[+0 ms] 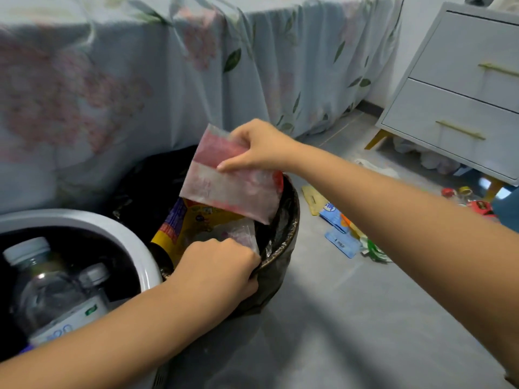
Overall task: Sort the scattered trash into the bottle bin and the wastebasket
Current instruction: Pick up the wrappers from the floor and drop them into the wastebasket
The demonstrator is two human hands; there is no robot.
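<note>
— Pink and white plastic, crinkled: that is the wrapper [224,175] the right hand [259,146] pinches by its upper edge, thumb under, fingers curled over the top. It hangs tilted above the open mouth of the wastebasket [283,256].

— And the wastebasket itself?

— Dark, round, lined with a black bag, standing on the grey floor [351,318] against the floral bedspread [140,80]. Inside it lies a yellow snack bag [196,217], with a clear crumpled wrapper [238,230] on top of that.

— What is the left hand doing?

— The left hand [222,265] sits at the near rim, fingers curled tight. It seems to grip the edge of the liner or the clear wrapper; the blur keeps me from telling which.

— Where is the bottle bin?

— Just left of the wastebasket, touching it: a white-rimmed bottle bin [118,234] holding 2 clear plastic bottles [56,290] with white caps.

— Anything left on the floor?

— Yes. To the right lie blue sachets [339,242], a yellow wrapper [313,197] and green scraps [376,249]. Farther off, near the foot of the white 2-drawer nightstand [463,108], sit small red and yellow pieces [471,202].
</note>
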